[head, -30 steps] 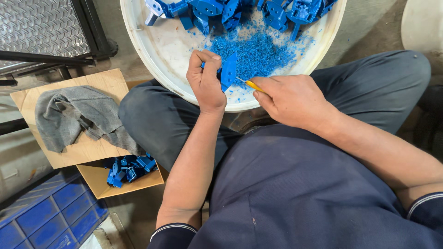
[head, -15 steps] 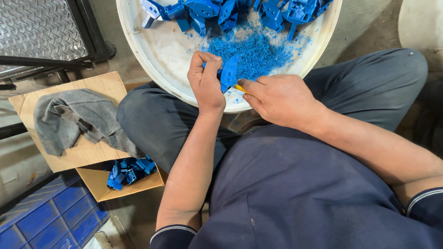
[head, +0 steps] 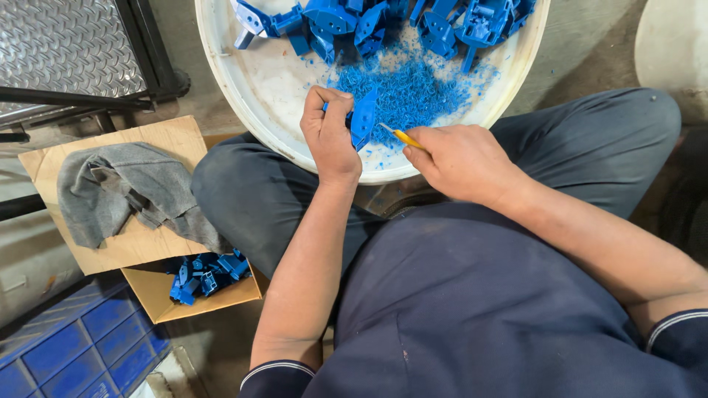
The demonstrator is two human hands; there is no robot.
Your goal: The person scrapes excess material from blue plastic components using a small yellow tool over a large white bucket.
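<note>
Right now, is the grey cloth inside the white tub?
No, the grey cloth lies on a plywood board beside the person's knee, outside the white tub.

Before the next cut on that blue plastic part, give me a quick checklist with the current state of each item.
1. Left hand grips the flat blue plastic part firmly: ok.
2. Right hand holds the small yellow-handled knife, its tip beside the part's edge: ok.
3. Left-hand fingers out of the blade's path: cannot tell, they sit close to it.
4. Part held over the round white plastic tub, so the blue shavings fall inside: ok.
5. More untrimmed blue parts within reach at the tub's far side: ok.
6. Open cardboard box with blue pieces beside the left knee, partly covered by a plywood board: ok.
</note>
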